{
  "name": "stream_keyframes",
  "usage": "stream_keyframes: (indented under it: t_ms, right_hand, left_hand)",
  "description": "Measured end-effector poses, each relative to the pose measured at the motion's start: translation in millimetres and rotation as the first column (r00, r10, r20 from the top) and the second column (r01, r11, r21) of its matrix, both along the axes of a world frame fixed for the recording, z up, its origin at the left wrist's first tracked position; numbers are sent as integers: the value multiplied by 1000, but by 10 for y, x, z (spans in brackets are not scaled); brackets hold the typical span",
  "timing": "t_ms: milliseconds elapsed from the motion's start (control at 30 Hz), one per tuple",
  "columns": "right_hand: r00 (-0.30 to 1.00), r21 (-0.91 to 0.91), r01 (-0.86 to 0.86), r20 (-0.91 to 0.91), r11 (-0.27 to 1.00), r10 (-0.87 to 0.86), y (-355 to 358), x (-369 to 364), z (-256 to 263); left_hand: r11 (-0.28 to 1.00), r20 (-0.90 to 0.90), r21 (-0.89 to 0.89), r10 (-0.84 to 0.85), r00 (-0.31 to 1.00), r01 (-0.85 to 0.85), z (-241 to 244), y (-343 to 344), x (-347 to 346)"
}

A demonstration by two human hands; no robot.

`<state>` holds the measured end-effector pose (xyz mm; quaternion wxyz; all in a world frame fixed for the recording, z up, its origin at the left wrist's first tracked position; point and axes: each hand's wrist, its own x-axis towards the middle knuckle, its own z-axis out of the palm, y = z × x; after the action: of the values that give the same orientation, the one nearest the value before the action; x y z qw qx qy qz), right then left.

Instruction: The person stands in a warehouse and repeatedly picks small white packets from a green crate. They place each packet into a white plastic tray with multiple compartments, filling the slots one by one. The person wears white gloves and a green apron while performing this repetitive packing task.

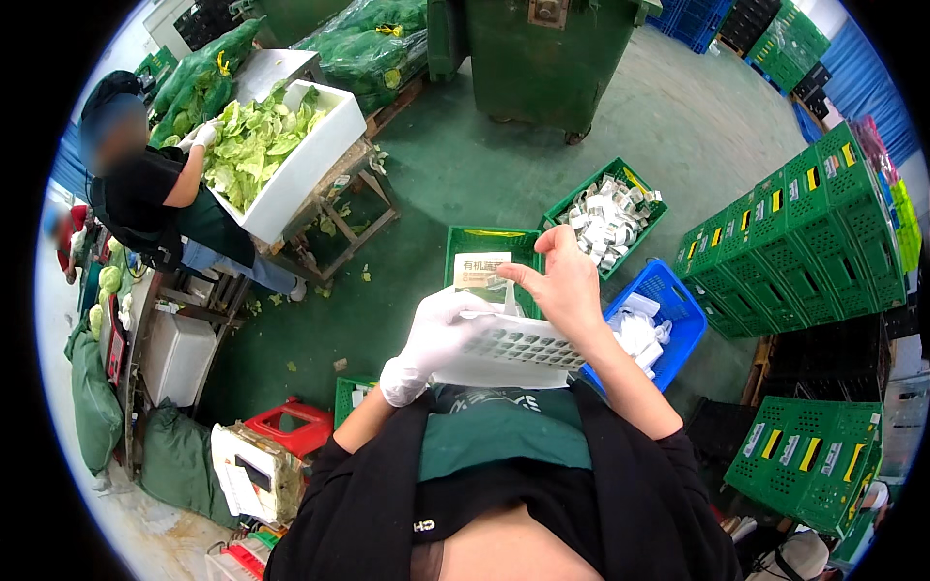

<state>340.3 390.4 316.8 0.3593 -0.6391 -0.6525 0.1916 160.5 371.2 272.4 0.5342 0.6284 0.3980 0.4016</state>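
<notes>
My left hand (pixel 436 330), in a white disposable glove, grips a stack of white label sheets (pixel 530 347) held in front of my green apron. Rows of small dark-and-green printed stickers cover the upper sheet. My bare right hand (pixel 570 279) is raised above the sheets' right side, thumb and forefinger apart. Just below the thumb stands a narrow white strip (pixel 510 298); whether it touches the thumb I cannot tell. Beyond my hands, a green plastic crate (pixel 494 238) on the floor holds a pale printed card (pixel 479 269) bearing writing. The hands partly hide this crate.
Another green crate (pixel 551 218) holds many white printed bands (pixel 607 218). A blue basket (pixel 683 327) contains white rolls. Stacked green crates (pixel 799 232) stand right, a wheeled bin (pixel 545 65) ahead. Left, a person handles leafy greens (pixel 254 145) in a foam box (pixel 312 167). A red stool (pixel 290 421) stands nearby.
</notes>
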Motion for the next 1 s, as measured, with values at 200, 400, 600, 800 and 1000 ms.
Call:
stream_keyframes:
  t_ms: [200,400,600,800,1000]
  right_hand:
    - [762,-24,-284,-613,959,210,154,80,-204]
    - [810,18,-243,-547,970,213,130,167,-57]
    - [979,187,-127,-136,974,154,-15,-131,-150]
    - [743,-22,-385,-601,923,296,66,-10,-151]
    - [817,-38,-226,-552,973,168,270,243,-63]
  left_hand:
    - [989,71,66,-135,988,130,64,55,30]
    - [995,-74,-99,-30,997,23,-16,7,-13]
    - [1000,6,-14,16,1000,-16,52,39,-29]
    - [994,10,31,-102,995,102,94,70,-24]
    - [993,43,-113,-39,998,44,-85,-27,-45]
